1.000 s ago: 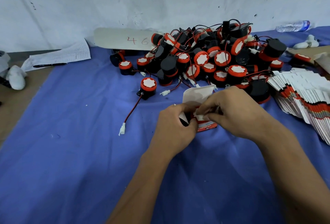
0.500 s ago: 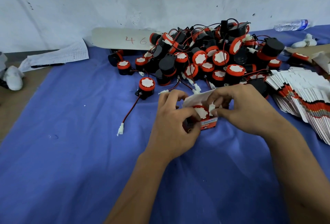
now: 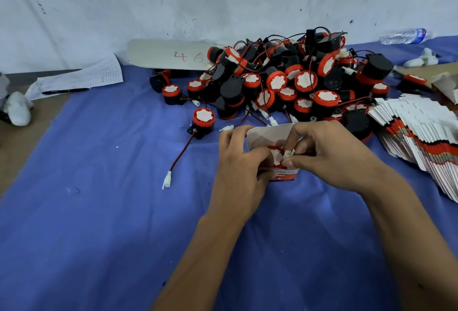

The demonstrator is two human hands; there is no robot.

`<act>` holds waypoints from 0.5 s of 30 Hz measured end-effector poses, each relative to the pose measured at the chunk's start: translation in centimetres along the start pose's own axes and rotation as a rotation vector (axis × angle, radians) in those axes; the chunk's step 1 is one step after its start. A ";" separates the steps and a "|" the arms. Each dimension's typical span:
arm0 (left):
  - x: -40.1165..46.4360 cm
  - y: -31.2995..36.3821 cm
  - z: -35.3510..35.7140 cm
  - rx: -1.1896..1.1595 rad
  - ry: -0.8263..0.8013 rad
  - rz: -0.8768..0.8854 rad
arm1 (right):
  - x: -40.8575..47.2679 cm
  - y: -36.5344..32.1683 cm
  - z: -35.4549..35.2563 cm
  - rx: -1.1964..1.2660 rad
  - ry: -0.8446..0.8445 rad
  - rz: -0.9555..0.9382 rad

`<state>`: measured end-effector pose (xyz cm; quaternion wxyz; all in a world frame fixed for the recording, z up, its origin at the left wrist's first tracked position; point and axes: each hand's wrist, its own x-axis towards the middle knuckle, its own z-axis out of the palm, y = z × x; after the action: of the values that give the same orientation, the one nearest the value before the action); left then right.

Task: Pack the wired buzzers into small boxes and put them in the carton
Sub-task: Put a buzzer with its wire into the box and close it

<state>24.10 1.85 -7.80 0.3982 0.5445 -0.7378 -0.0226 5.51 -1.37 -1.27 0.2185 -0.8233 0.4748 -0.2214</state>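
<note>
The left hand [image 3: 239, 162] grips the small box [image 3: 285, 175] mid-table while the right hand [image 3: 332, 154] pinches the white connector [image 3: 288, 154] over the buzzer [image 3: 275, 153] inside, so I'd tuck every wire below the rim before closing the flap [image 3: 269, 134].

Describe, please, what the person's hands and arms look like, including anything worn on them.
Both the left hand and the right hand are bare: no gloves, rings, watch or wristbands show. The forearms are bare too, with no sleeves anywhere in view.
</note>
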 end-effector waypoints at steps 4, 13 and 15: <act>0.0 0.3 0.3 0.017 0.002 0.000 | 0.0 0.2 0.1 0.027 -0.005 0.002; -0.2 0.4 0.4 -0.020 0.013 -0.033 | 0.1 0.6 0.5 0.038 0.005 0.001; -0.2 0.5 0.5 -0.039 0.008 -0.042 | 0.2 0.4 0.8 -0.001 0.023 0.003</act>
<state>23.46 2.05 -8.01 0.4110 0.5520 -0.7242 -0.0431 5.76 -1.57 -2.08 0.2128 -0.8201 0.4788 -0.2301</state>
